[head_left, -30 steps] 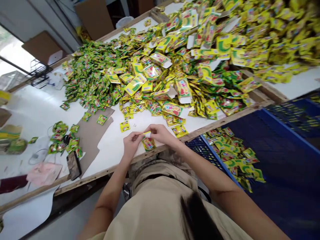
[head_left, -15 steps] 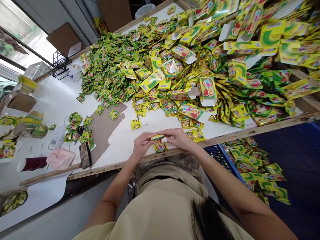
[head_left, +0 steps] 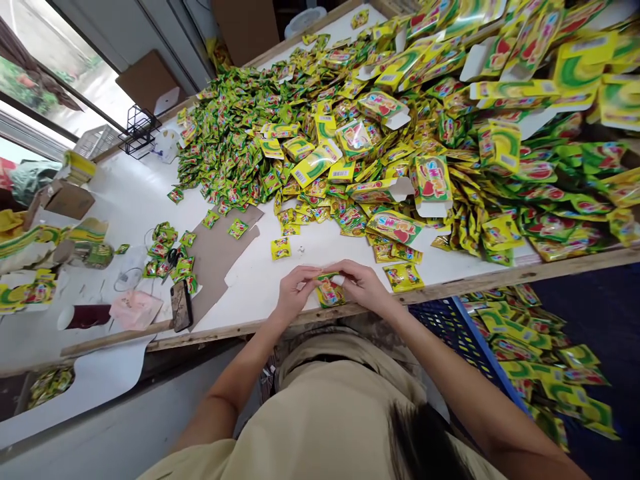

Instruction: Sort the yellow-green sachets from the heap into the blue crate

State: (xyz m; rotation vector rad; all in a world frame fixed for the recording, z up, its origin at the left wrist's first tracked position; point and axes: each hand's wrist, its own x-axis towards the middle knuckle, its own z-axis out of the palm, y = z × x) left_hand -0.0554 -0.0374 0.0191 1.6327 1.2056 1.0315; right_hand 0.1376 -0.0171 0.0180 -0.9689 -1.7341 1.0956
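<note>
At the table's front edge, my left hand [head_left: 296, 291] and my right hand [head_left: 364, 284] pinch a small green, yellow and red printed packet [head_left: 331, 295] by its upper part. Fingers partly cover it, so whether it is a sachet or a thin carton is hard to tell. Something small and white shows by my right thumb. To the right of my right hand lies a yellow sachet [head_left: 404, 277]; another yellow sachet [head_left: 281, 249] lies beyond my left hand.
A big heap of small sachets [head_left: 225, 147] and flat cartons [head_left: 433, 185] covers the table's far side. On the left are a phone [head_left: 181, 305], scissors [head_left: 173, 257], pink plastic [head_left: 135, 309] and a brown cardboard sheet [head_left: 215, 250]. A blue crate [head_left: 483, 353] stands below, right.
The view has shifted slightly, so the scene appears further right. Both hands keep their hold on the packet, its upper edge now more covered by fingers.
</note>
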